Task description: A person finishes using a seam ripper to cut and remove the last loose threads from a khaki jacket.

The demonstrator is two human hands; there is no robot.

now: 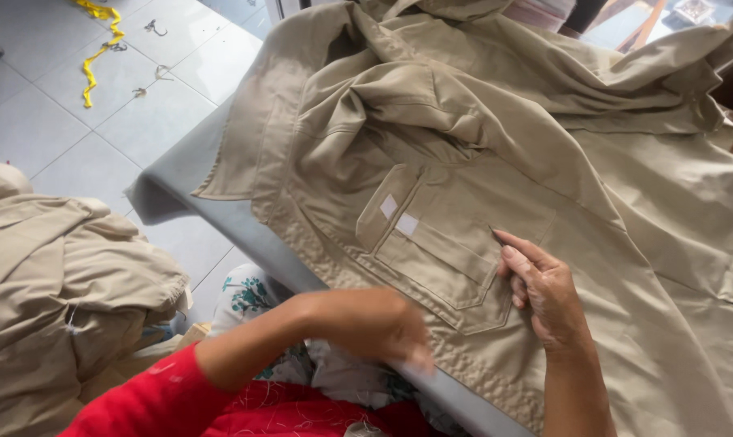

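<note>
Red-sleeved left arm bends across the near edge, its left hand blurred, so the finger pose cannot be told. Right hand lies flat, fingers together, on a khaki jacket spread over a grey table, fingertips touching the pocket flap.

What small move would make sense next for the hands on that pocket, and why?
Probably bring the left hand up onto the pocket flap. The flap stands open with its two white patches showing, the right hand presses flat by the pocket edge, and the left hand is blurred at the jacket hem, holding nothing I can see.
</note>
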